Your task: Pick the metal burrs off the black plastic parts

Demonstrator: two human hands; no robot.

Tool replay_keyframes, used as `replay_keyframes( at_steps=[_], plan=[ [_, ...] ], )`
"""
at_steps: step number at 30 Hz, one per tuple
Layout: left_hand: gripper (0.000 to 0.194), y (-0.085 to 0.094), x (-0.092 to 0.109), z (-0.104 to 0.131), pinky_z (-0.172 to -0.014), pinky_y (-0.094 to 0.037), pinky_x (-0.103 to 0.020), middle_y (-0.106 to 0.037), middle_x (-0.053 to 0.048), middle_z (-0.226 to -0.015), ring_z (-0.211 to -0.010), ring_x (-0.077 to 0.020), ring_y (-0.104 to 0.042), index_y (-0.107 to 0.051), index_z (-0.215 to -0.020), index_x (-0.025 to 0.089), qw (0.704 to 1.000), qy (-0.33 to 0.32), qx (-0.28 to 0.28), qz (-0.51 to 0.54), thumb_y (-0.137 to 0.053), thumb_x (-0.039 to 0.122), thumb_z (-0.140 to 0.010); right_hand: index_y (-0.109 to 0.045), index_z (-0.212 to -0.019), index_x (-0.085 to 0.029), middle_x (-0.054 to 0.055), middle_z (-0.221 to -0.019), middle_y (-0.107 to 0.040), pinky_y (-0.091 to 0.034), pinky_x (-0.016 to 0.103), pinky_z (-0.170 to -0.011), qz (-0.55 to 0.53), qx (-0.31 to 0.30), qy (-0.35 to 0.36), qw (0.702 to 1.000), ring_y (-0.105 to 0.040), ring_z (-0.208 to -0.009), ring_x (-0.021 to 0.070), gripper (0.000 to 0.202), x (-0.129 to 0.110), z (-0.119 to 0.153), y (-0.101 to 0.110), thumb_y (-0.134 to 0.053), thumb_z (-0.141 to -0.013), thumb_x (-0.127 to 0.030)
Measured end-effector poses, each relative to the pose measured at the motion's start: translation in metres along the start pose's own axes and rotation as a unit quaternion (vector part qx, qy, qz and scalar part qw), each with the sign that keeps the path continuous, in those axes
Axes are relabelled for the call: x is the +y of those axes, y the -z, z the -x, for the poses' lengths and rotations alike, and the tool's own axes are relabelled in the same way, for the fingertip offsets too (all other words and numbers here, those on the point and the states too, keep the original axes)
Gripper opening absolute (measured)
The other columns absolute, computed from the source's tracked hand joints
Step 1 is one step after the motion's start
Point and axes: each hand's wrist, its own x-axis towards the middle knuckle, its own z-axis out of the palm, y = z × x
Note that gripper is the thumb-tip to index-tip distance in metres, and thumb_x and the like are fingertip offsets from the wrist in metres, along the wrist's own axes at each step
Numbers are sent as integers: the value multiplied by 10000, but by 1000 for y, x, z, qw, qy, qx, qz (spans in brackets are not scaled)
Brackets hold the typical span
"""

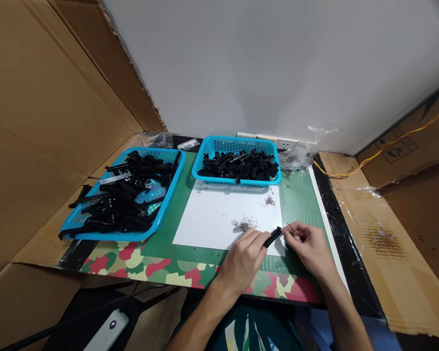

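My left hand (247,253) is closed around a small black plastic part (273,237), whose far end sticks out to the right. Against that end, the fingertips of my right hand (307,241) are pinched together. A thin dark metal tool, perhaps tweezers (294,233), shows between those fingers, mostly hidden by them. Just beyond my left hand, a pile of tiny thin metal pieces, like small springs (244,224), lies on a white sheet (205,219). A smaller heap of the same pieces (269,201) sits farther back on the sheet.
A blue basket (237,182) of short black parts stands behind the sheet. At the left, a larger blue basket (161,219) holds longer black parts. Cardboard walls (58,122) flank the table. Clear plastic bags (296,155) and a yellow cable (366,161) lie at the back right.
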Motion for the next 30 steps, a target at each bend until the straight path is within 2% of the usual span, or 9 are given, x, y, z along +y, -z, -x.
replay_keyframes(
  at_steps=[6,12,19,24,30],
  plan=[
    [313,3,2,0,-791,-568,-361,-691,-63,-1006,-951,-228,-649,-642,-1265,197,999,-25,7,-45,-529,61,-1007,-716,-753,-164,-50,-533,-402,-237,267,-507,55,27,35,997,-341,-515,121,297,-2,-1,-4,-706,-834,-449],
    [329,3,4,0,-786,-553,-339,-657,-53,-989,-947,-218,-628,-627,-1262,199,998,-28,6,-64,-532,37,-992,-705,-735,-177,-50,-518,-409,-247,272,-502,88,36,53,994,-356,-499,126,283,0,0,-3,-698,-841,-439],
    [235,4,6,-1,-730,-530,-330,-636,-45,-951,-903,-219,-618,-641,-1188,189,997,-30,-4,-78,-538,71,-1012,-691,-749,-190,-59,-535,-377,-255,275,-509,120,47,75,989,-342,-509,130,301,1,5,-5,-675,-889,-456],
    [194,4,8,-2,-707,-523,-327,-635,-45,-931,-883,-214,-619,-648,-1147,190,996,-29,-4,-80,-514,101,-1039,-684,-765,-203,-45,-553,-439,-306,278,-523,150,66,108,981,-377,-515,135,280,5,9,-9,-656,-914,-438],
    [193,5,8,-2,-725,-527,-329,-632,-48,-936,-887,-215,-628,-634,-1158,187,996,-34,-1,-81,-502,104,-1046,-719,-766,-194,-34,-540,-468,-321,286,-536,183,39,129,974,-385,-505,136,307,9,6,-4,-645,-931,-442]
  ],
)
